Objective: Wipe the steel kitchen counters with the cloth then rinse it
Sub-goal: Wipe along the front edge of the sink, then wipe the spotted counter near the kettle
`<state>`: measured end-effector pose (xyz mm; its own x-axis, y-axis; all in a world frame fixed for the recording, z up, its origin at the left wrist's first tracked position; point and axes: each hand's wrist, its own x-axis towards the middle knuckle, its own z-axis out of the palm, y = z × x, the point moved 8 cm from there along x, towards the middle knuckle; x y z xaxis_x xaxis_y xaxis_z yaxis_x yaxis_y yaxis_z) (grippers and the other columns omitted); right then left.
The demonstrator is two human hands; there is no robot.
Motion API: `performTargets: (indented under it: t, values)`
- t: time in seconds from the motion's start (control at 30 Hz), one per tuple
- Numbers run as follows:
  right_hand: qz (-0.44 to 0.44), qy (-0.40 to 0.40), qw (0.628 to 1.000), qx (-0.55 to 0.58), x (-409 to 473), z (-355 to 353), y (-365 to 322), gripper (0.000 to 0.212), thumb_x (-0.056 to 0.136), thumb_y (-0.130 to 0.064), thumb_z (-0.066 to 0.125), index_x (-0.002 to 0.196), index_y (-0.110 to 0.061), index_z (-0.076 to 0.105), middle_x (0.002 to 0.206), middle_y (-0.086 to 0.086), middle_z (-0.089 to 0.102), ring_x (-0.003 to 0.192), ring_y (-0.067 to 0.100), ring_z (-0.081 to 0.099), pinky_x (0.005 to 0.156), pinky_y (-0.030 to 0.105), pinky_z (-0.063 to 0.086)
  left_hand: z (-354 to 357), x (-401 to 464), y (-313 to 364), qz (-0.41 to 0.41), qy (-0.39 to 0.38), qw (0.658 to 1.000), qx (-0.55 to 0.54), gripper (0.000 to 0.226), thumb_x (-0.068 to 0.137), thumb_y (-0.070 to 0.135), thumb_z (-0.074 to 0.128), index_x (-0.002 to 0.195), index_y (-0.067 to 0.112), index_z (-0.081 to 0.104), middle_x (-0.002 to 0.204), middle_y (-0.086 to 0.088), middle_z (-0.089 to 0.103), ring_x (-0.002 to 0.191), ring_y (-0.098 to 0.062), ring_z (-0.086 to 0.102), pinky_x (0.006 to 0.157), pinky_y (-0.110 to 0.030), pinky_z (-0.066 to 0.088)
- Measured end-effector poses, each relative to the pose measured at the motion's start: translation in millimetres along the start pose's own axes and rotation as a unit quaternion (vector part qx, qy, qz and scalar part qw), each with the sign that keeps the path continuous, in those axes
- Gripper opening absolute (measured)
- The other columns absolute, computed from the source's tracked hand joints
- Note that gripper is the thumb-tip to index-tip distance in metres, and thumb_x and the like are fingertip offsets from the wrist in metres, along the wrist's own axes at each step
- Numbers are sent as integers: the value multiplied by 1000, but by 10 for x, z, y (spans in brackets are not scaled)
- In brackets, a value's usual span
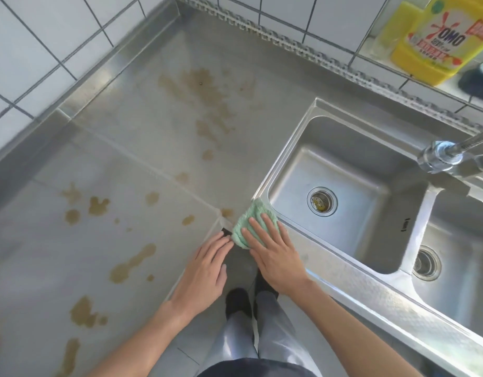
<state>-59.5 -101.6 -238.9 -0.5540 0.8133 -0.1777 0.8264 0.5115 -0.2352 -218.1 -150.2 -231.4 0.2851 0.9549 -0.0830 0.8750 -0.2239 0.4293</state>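
Note:
A pale green cloth [250, 219] lies on the steel counter [158, 148] at the inner corner, right beside the sink's front left corner. My right hand [273, 251] rests flat on top of the cloth, fingers spread, pressing it down. My left hand [205, 270] lies flat on the counter edge just left of the cloth, fingertips almost touching it, holding nothing. Brown spill stains [207, 104] spread across the counter, from the back toward the front left.
A double steel sink [289, 156] sits to the right, with a strainer drain [322, 201] in the left basin and a chrome tap [441, 156] above. A yellow detergent bottle [438, 39] stands on the tiled ledge behind. White tiled walls border the counter.

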Motion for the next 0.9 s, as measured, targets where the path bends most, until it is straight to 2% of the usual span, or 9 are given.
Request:
performTargets:
  t: [0.13,0.3,0.4,0.5,0.6,0.63,0.7,0.8,0.9]
  values:
    - [-43,-18,999,18,21,-30,249,50,110,-39,28,160,-35,24,170,-7,15,159,20,-2,128,48,9,2,-118,-52,-42,16,999,21,58,99,16,56,156,11,45,167,1,35,159,-13,25,130,-29,15]
    - [26,12,999,32,867,-148,111,51,108,-36,35,158,-29,30,170,3,19,158,32,1,127,55,13,17,-66,6,-104,21,994,15,56,98,22,46,153,11,48,164,2,39,155,-14,33,126,-31,24]
    - [-57,-11,998,4,1137,-97,-140,50,109,-39,36,158,-28,31,170,5,19,158,35,-1,127,55,6,-10,-43,-8,-150,37,988,-10,51,99,24,42,148,14,53,158,4,47,150,-10,40,126,-24,23]
    - [-208,-33,978,-12,975,-100,-75,49,110,-37,33,158,-30,32,170,2,19,158,32,2,128,52,6,-85,14,-30,-183,60,981,-33,45,99,23,44,142,16,57,148,7,54,140,-10,50,123,-16,25]
    - [-278,-51,959,-20,906,-197,315,47,111,-39,28,157,-33,35,170,-3,19,159,25,3,129,47,6,-121,93,-22,-186,76,979,-34,41,97,21,47,136,17,59,140,8,59,129,-13,58,115,-23,38]
    - [-260,-42,964,-21,995,-268,494,47,110,-38,29,156,-33,37,169,-4,21,159,25,6,129,47,8,-124,118,-16,-186,78,979,-30,41,97,21,47,135,17,59,139,8,59,128,-14,58,114,-26,39]
    - [-168,-16,986,-5,1279,-450,878,48,109,-34,34,156,-31,37,169,-3,23,158,28,9,129,48,11,-137,194,0,-187,85,978,-28,42,97,21,46,136,16,60,140,8,58,129,-14,57,113,-29,41]
    - [-40,-4,999,28,1668,-616,1096,50,109,-32,32,159,-30,30,171,0,16,159,31,-1,129,48,1,-148,406,54,-179,91,979,-39,43,98,21,47,139,16,60,144,9,56,135,-12,54,115,-29,39]
    - [-21,0,998,58,1738,-553,837,49,108,-31,35,157,-25,36,170,4,20,158,36,1,128,53,1,-178,709,72,-159,94,982,-39,44,101,21,49,143,15,59,150,7,54,142,-11,48,119,-29,36]
